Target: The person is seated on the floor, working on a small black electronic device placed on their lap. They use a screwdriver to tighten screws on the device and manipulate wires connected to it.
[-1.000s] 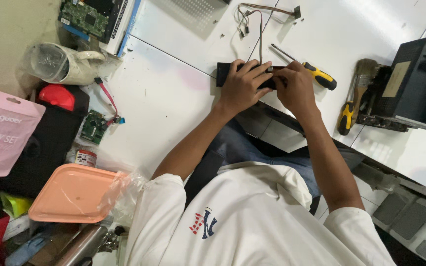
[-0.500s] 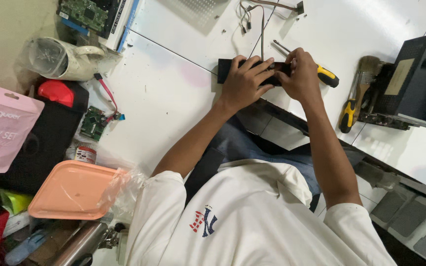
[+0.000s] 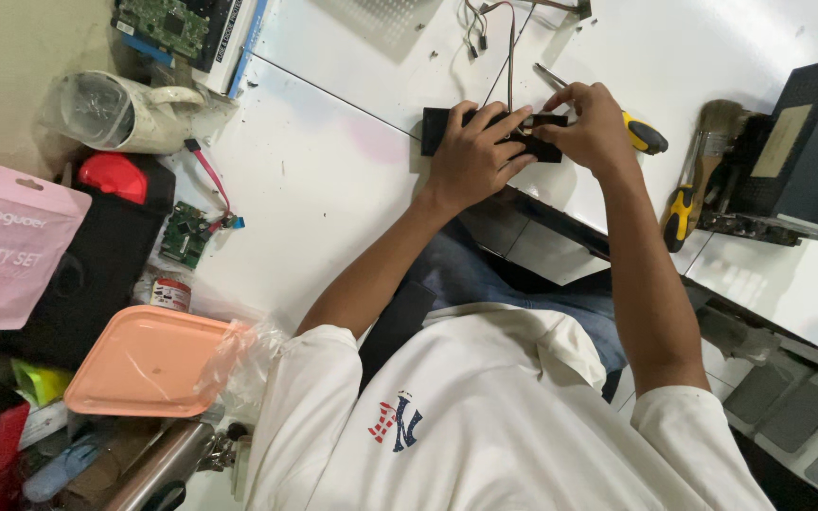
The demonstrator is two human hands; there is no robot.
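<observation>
Your left hand [image 3: 471, 156] lies flat over a black box [image 3: 437, 130], fingers spread and pressing it onto the white tabletop [image 3: 324, 180]. Your right hand [image 3: 594, 128] is curled over the box's other end, fingertips pinching at its top edge. Thin wires [image 3: 508, 47] run from the box away from you. A yellow-handled screwdriver [image 3: 638, 134] lies just beside your right hand. Farther right sit a brush [image 3: 712, 128] and a black case [image 3: 811, 147]. At the left edge, a circuit board [image 3: 182, 235] and a pink tray [image 3: 149, 361].
</observation>
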